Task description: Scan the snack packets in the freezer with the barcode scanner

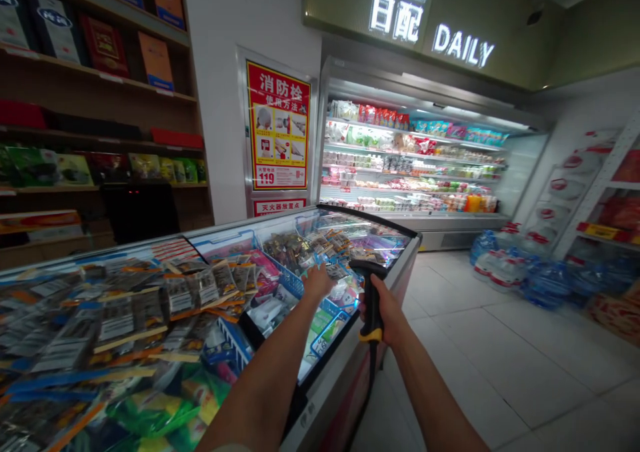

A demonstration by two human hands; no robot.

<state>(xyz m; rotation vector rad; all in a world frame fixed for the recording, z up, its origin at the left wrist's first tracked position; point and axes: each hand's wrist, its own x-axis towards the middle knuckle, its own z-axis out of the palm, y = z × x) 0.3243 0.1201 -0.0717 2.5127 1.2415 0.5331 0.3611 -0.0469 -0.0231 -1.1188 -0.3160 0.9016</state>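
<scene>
My right hand (pixel 390 309) is closed around the handle of a black and yellow barcode scanner (pixel 373 302), held upright beside the freezer's edge with its cable hanging down. My left hand (pixel 319 282) reaches over the open part of the chest freezer (pixel 345 342), back of the hand toward me. Its fingertips are blurred and hidden, close to packaged food in a blue basket (pixel 295 282). Brown packets (pixel 287 249) lie just beyond that hand. Under my left forearm are white and green packages (pixel 320 325).
Many flat packets (pixel 125 312) are heaped on the freezer's left side. A lit refrigerated display (pixel 415 165) stands at the back. Large water bottles (pixel 550 282) sit on the tiled floor (pixel 475 345) to the right. Shelves (pixel 100 75) with boxes line the left wall.
</scene>
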